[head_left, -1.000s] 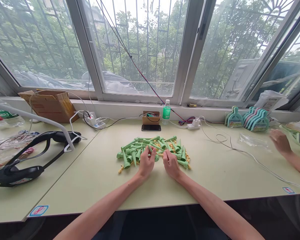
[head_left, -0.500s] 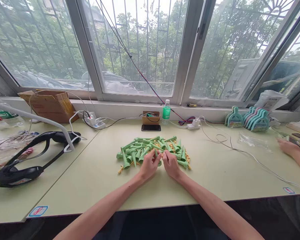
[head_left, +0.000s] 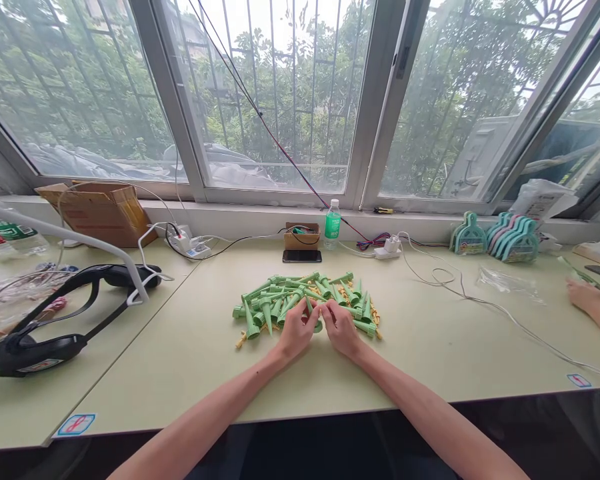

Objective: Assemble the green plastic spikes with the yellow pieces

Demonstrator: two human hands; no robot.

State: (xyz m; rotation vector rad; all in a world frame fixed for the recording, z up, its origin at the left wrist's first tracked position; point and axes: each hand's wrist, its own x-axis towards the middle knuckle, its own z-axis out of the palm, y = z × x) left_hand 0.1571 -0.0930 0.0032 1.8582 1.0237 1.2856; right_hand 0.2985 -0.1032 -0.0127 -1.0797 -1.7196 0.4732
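My left hand (head_left: pixel 299 328) is closed around a green hollow plastic spike (head_left: pixel 309 305), its tip pointing up and its wide end partly hidden by the fingers. Close beside it, my right hand (head_left: pixel 341 327) pinches a small yellow plastic piece (head_left: pixel 321 311), mostly covered by the fingertips, against the spike. Whether the two parts are joined cannot be made out. Just beyond both hands lies a heap of similar green spikes (head_left: pixel 267 308) with ribbed collars. Small yellow pieces (head_left: pixel 241 340) are scattered under and around that heap.
Behind the heap are a black phone (head_left: pixel 302 256), a small cardboard box (head_left: pixel 307 235) and a bottle (head_left: pixel 333 225). A black headset (head_left: pixel 40 347) lies left. White cable (head_left: pixel 500 310) crosses the right side, near another person's hand (head_left: pixel 587 297). Teal plastic items (head_left: pixel 515 240) stand by the window.
Both my hands have shifted very slightly left, keeping their grip near each other. The other person's hand at the far right has moved a little to the right.
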